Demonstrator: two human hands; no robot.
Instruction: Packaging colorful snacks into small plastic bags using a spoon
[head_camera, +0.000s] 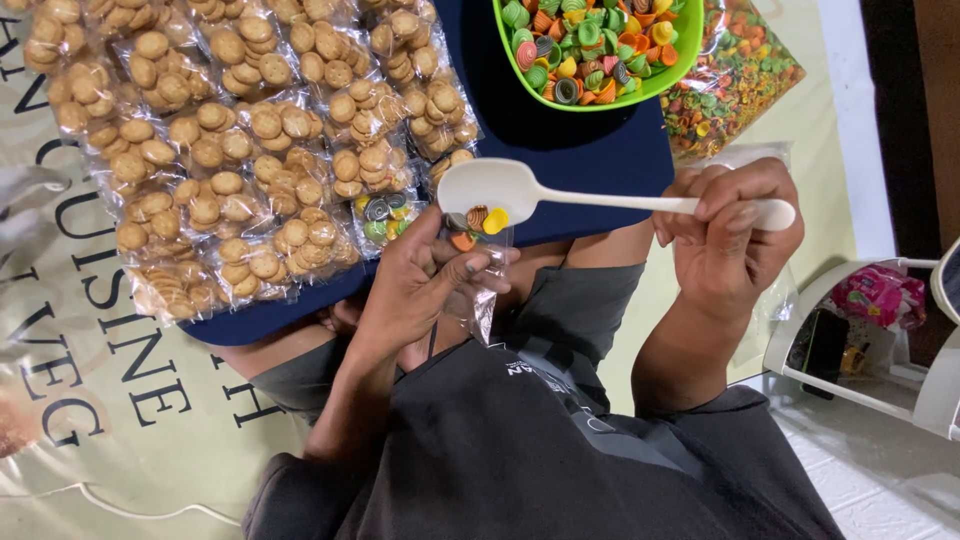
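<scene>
A small clear bag (470, 262) is pinched at its mouth by the closed fingers (470, 272) of the left hand (420, 285), thumb and fingertips bunched on the film just below the opening. A white spoon (520, 190) is gripped by its handle end in the right hand (735, 235), the fingers curled shut round it, and its bowl is held directly over the bag's mouth. A few coloured sweets (478, 222) are seen at the mouth — some already inside the film, as far as can be judged.

A spill is the likeliest slip: the mouth is narrow and held open on one side only, so if the spoon were tipped off-centre, sweets could be dropped past the film onto the lap. The thin plastic could also be let slide from the pinch as weight is added, and the bag would sag or fall. The long handle is held at its far end, so a small wrist wobble would be magnified at the bowl.

The bag is held above the near edge of a dark blue tray (590, 170), just beside the filled biscuit bags (230, 150) that are packed over the tray's left part. A green bowl (690, 45) of sweets stands at the tray's far right corner, and a large bag of the same sweets (740, 80) lies beyond its right edge.
</scene>
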